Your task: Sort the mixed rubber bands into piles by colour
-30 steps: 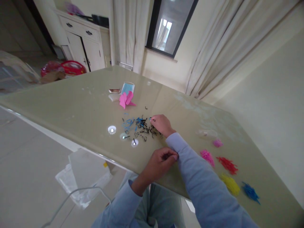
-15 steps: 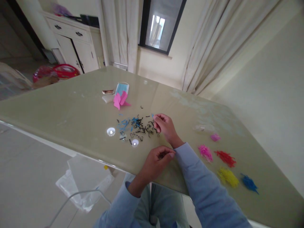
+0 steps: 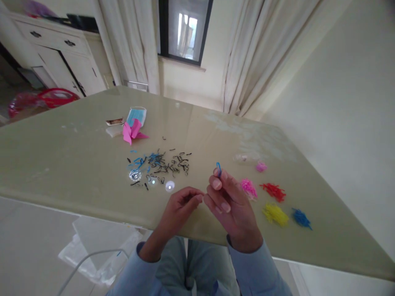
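My right hand [image 3: 232, 203] is raised over the table, palm towards me, with a small blue rubber band [image 3: 219, 166] pinched between thumb and finger. The band's loop sticks up above the fingertips. Just left of it, my left hand [image 3: 180, 206] is closed, thumb against forefinger; whatever it may hold is too small to make out. Its fingertips come close to the right hand's fingers. Beyond the left hand lies a loose pile of black rubber bands [image 3: 168, 163], with blue bands [image 3: 140, 161] mixed in at its left side.
Sorted heaps lie at the right: pink bands [image 3: 248, 188], red bands [image 3: 273, 191], yellow bands [image 3: 275, 214], blue bands [image 3: 301, 218] and a small pink clump [image 3: 261, 166]. Farther back left are a face mask [image 3: 136, 114] and pink folded paper [image 3: 132, 132]. The table's front edge runs near my lap.
My right hand has moved from the mixed pile back towards me and right, carrying the blue rubber band, and has turned palm up. The view has shifted to the right.
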Available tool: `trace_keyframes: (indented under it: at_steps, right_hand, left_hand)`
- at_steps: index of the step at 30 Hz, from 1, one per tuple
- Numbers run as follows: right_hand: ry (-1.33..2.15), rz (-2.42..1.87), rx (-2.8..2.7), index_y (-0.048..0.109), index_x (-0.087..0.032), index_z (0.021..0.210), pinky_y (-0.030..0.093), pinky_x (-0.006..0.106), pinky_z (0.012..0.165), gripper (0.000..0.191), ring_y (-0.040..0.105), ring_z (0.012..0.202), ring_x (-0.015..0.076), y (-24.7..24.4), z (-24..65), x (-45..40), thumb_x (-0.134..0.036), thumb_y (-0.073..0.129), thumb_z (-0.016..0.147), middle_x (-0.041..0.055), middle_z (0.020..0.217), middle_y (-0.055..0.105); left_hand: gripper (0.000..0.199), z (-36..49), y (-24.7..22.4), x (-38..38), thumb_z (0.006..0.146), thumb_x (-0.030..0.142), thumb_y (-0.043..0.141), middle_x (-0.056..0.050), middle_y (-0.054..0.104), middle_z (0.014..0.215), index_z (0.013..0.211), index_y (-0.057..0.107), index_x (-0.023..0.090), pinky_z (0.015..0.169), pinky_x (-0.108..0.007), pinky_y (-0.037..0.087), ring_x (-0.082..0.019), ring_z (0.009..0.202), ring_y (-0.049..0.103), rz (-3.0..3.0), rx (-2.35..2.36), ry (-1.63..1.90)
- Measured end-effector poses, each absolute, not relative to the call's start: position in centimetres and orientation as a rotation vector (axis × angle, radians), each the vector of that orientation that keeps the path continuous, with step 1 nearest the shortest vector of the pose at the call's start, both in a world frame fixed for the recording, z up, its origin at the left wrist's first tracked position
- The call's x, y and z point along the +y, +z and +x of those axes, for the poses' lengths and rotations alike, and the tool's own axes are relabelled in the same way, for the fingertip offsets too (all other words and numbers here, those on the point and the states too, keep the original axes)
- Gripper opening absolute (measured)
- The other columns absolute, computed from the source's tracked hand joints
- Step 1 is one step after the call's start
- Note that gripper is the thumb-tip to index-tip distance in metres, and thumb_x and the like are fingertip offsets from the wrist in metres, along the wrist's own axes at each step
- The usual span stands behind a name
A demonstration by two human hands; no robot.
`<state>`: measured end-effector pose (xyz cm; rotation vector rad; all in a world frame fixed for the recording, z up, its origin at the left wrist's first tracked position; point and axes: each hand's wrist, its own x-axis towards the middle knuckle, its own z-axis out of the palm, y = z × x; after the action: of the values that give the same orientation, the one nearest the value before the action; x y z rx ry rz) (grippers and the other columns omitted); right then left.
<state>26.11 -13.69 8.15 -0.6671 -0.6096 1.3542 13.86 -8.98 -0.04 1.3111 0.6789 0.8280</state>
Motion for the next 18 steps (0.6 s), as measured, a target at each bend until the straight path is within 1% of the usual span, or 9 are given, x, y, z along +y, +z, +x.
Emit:
trace_keyframes:
  at_steps: [3, 6, 10, 14, 18]
  right_hand:
    - [1.340, -0.691, -0.586, 0.064, -0.021, 0.083, 0.035, 0.016, 0.040, 0.018, 0.025, 0.038, 0.0030, 8.0, 26.7, -14.4, -0.037, 0.068, 0.088, -0.0070, 0.062, 0.055]
    - [1.324, -0.661, -0.539, 0.065, -0.019, 0.082, 0.035, 0.016, 0.039, 0.016, 0.026, 0.037, 0.0018, 7.6, 27.4, -14.6, -0.034, 0.070, 0.086, -0.0058, 0.068, 0.060]
    - [1.263, -0.668, -0.511, 0.064, -0.018, 0.078, 0.035, 0.015, 0.038, 0.018, 0.030, 0.036, 0.0004, 6.9, 28.3, -15.9, -0.033, 0.069, 0.088, -0.0045, 0.073, 0.065]
    - [1.154, -0.773, -0.449, 0.063, -0.019, 0.077, 0.033, 0.015, 0.035, 0.021, 0.028, 0.033, 0.0005, 5.5, 30.2, -18.8, -0.037, 0.071, 0.085, -0.0053, 0.071, 0.066]
    - [0.972, -0.904, -0.348, 0.064, -0.020, 0.076, 0.033, 0.015, 0.036, 0.020, 0.026, 0.036, 0.0004, 3.9, 33.4, -22.6, -0.036, 0.074, 0.082, -0.0054, 0.072, 0.065]
  left_hand:
    - [0.026, 13.8, -0.1, -9.0, 0.081, 0.040, 0.067, -0.003, 0.066, 0.072, 0.085, 0.073, 0.014, 0.062, -0.023, 0.043, -0.014, 0.067, 0.055, 1.338, 0.744, 0.817]
    - [0.026, 13.8, -0.2, -8.9, 0.081, 0.040, 0.067, -0.002, 0.065, 0.069, 0.085, 0.074, 0.015, 0.060, -0.022, 0.044, -0.012, 0.064, 0.054, 1.362, 0.791, 0.812]
    - [0.024, 13.7, -0.2, -8.8, 0.080, 0.039, 0.068, -0.002, 0.067, 0.072, 0.086, 0.074, 0.017, 0.062, -0.022, 0.046, -0.013, 0.065, 0.058, 1.397, 0.834, 0.818]
    - [0.026, 13.3, -0.4, -8.8, 0.080, 0.042, 0.069, -0.003, 0.068, 0.074, 0.088, 0.074, 0.018, 0.063, -0.022, 0.049, -0.014, 0.069, 0.061, 1.433, 0.893, 0.817]
    - [0.029, 13.3, -0.5, -9.1, 0.078, 0.045, 0.071, -0.003, 0.069, 0.074, 0.087, 0.074, 0.018, 0.064, -0.022, 0.050, -0.015, 0.070, 0.062, 1.433, 0.973, 0.812]
